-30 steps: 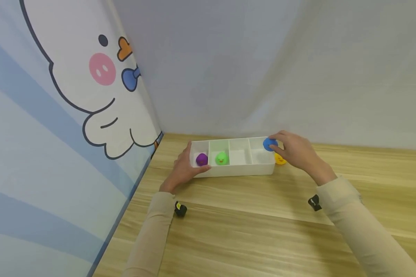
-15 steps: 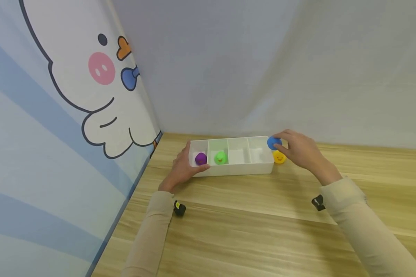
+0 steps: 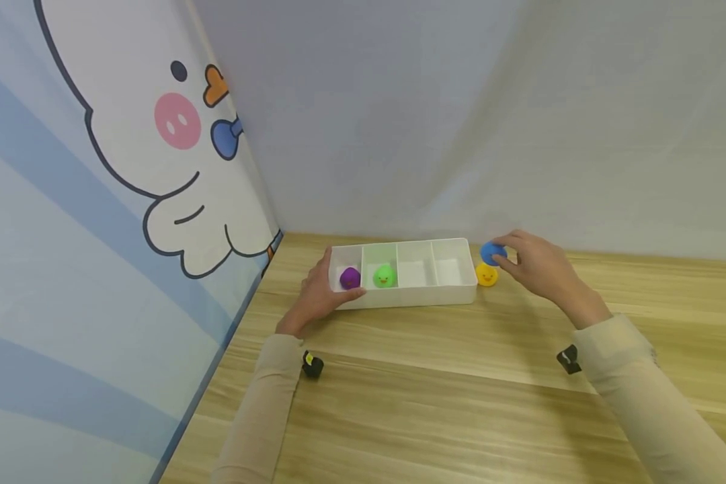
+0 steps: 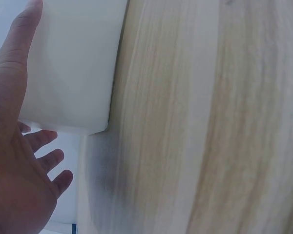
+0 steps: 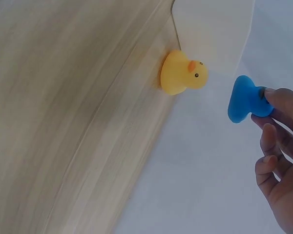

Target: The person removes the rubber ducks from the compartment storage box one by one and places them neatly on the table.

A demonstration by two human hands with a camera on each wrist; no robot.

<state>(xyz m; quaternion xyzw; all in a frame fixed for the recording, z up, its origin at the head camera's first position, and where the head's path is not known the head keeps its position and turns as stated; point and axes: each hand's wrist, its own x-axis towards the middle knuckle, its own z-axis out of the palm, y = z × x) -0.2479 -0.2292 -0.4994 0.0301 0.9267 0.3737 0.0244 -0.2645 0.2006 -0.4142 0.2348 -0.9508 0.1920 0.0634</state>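
My right hand (image 3: 538, 264) pinches a blue rubber duck (image 5: 246, 100) by its head between thumb and fingers, off the table. Just beyond the right end of the white divided box (image 3: 420, 296), a yellow rubber duck (image 3: 487, 274) sits on the table, slightly below and left of the blue one in the head view. My left hand (image 3: 316, 294) holds the box's left end, thumb along the front wall (image 4: 75, 63) and fingers around the end. The leftmost compartment contains a purple duck (image 3: 350, 277), and the one beside it a green duck (image 3: 384, 275).
The box stands on a wood-grain table (image 3: 423, 403) near its back edge. A pale curtain (image 3: 460, 121) hangs behind. To the left rises a cartoon-printed cloth (image 3: 127, 269). Small black devices (image 3: 312, 365) show by both cuffs.
My right hand has carried the blue duck rightward, from over the box's right compartment to outside the box. The yellow duck is more fully visible. The left hand keeps its hold on the box.
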